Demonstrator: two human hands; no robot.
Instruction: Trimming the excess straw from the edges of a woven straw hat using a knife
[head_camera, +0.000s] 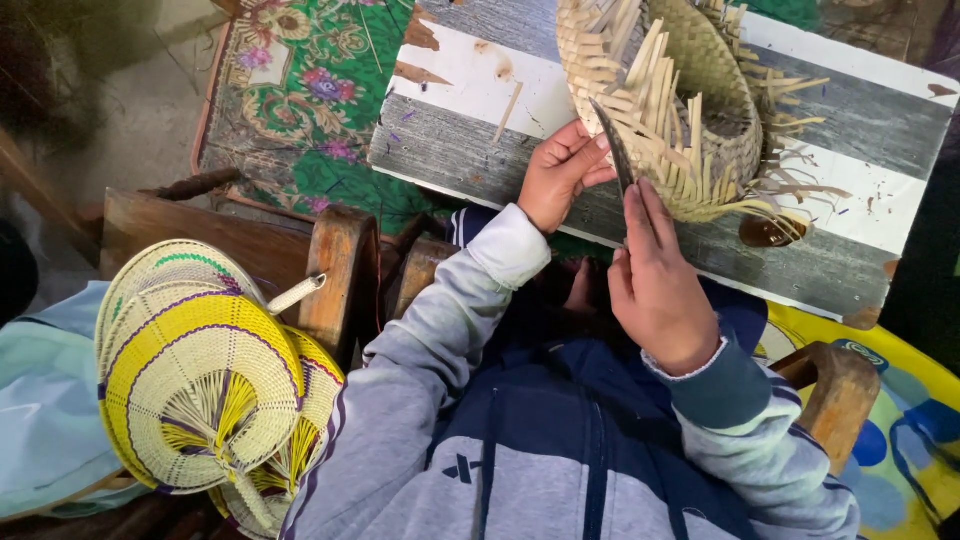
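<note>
A half-woven straw basket (690, 90) lies on a grey and white striped board (860, 120), with loose strip ends sticking out around its rim. My right hand (660, 285) holds a dark narrow blade (616, 150) that points up into the strips at the basket's near edge. Just left of the blade, my left hand (562, 178) has its fingers curled around the strip ends and its thumb against the blade. Grey sleeves and a dark blue jacket fill the lower middle.
A stack of yellow and cream woven hand fans (200, 380) rests at lower left beside wooden chair arms (340, 270). A green flowered cloth (300, 90) lies beyond the board. Another wooden arm (835, 390) and a yellow patterned mat (900, 420) are at lower right.
</note>
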